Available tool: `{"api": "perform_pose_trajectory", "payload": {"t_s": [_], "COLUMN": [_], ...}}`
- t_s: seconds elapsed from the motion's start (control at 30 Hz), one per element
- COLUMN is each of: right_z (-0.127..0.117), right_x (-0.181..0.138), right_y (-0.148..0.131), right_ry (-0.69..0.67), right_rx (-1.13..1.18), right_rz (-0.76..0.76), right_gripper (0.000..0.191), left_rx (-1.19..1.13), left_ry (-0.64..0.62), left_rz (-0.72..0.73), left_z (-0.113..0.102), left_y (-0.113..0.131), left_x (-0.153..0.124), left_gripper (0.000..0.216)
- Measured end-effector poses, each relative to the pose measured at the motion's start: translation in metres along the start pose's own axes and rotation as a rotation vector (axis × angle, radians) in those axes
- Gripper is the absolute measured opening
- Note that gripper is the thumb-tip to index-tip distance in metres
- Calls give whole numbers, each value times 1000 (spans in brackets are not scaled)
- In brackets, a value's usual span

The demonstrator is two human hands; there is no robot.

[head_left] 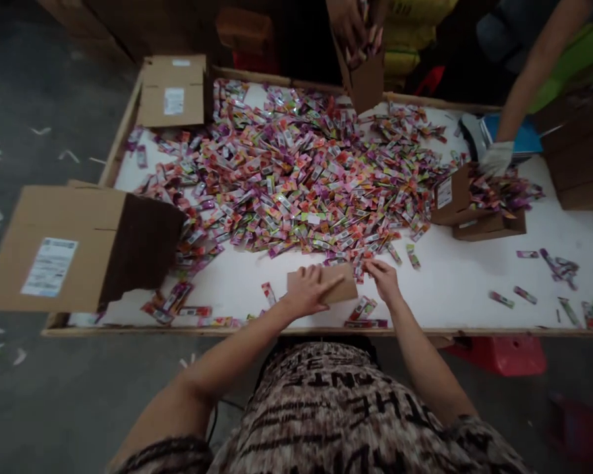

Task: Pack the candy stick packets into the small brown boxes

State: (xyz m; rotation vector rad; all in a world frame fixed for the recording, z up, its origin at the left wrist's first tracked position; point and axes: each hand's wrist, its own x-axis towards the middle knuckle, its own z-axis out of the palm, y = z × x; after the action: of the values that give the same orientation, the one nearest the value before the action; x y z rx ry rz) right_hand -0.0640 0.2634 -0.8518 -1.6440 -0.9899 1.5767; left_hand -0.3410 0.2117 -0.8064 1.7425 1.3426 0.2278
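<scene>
A small brown cardboard box [344, 282] lies on the white tabletop close in front of me. My left hand [306, 291] is laid across its left part, fingers curled over the far side and one digit stretched along the top. Just right of the box, my right hand [383, 280] pinches at a small packet [360, 268] on the near edge of the heap; the fingertips partly cover it. Beyond both hands spreads a large pile of colourful wrapped packets [296, 178]. A few loose packets [363, 308] lie between the box and the table's front edge.
Large cartons stand at left, one near [74, 243] and one far [174, 92]. Across the table, a person's hand [350, 26] is at a tilted box [368, 82]. A gloved hand [497, 158] reaches into a filled box [452, 197]. A wooden rim [257, 331] edges the table.
</scene>
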Motion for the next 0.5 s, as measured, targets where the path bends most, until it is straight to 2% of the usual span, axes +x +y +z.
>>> {"api": "perform_pose_trajectory", "payload": {"t_s": [0.07,0.17,0.23,0.27,0.33,0.4,0.43,0.5], "right_z": [-39,-108,-152,-171,-198,-204,-198,-166], "right_x": [24,56,83,100,146,203,234,290], "right_y": [9,27,32,30,21,6,-1,-11], "right_ry": [265,505,602,638,677,594,522,369], "right_rx": [155,268,329,356,382,308,228,55], "right_rz": [250,521,568,566,537,422,324,112], "right_gripper": [32,19,6,9,14,19,24,34], "left_rx": [-181,-753,-1089,-1158,-1218,-1254,-1281,-1347], "left_ry": [254,697,930,1023,1102,1111,1108,1094], "left_rz": [-273,-689,-957,-1071,-1195,-1197,-1173,-1094], "left_z": [-14,-19,-9,-1,18,36,44,56], "left_y": [-17,-52,-74,-82,-89,-86,-82,-75], "left_x": [-12,-54,-86,-99,-111,-99,-85,-45], "left_gripper": [93,90,75,68,57,53,52,52]}}
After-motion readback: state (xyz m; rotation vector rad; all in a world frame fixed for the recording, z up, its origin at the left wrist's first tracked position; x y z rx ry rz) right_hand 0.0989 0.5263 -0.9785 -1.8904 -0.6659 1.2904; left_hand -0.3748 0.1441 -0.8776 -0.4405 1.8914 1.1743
